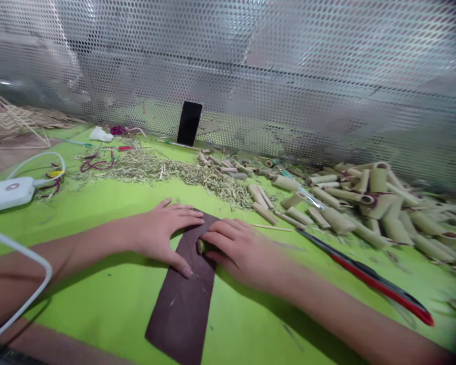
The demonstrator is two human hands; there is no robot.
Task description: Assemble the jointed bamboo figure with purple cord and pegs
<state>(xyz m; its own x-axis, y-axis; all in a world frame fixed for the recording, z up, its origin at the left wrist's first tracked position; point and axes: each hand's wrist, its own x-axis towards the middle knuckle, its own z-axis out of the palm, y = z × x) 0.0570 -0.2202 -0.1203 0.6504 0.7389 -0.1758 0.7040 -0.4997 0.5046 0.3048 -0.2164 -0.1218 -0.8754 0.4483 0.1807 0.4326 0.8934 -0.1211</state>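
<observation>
A dark brown strip of sandpaper (184, 309) lies on the green tabletop (110, 299). My right hand (243, 248) is closed around a short bamboo tube (201, 246), whose end rests against the strip; most of the tube is hidden by the fingers. With its fingers spread, my left hand (163, 228) lies across the strip's left edge, thumb on the paper. To the right of my right hand is a folding saw (365, 274) with a red and black handle.
Cut bamboo pieces (387, 213) are heaped at the right. Shavings (163, 170) run across the back, where a phone (189, 123) leans on a perforated metal screen (251, 66). A white power bank (9, 192) with a cable (30, 258) sits at the left.
</observation>
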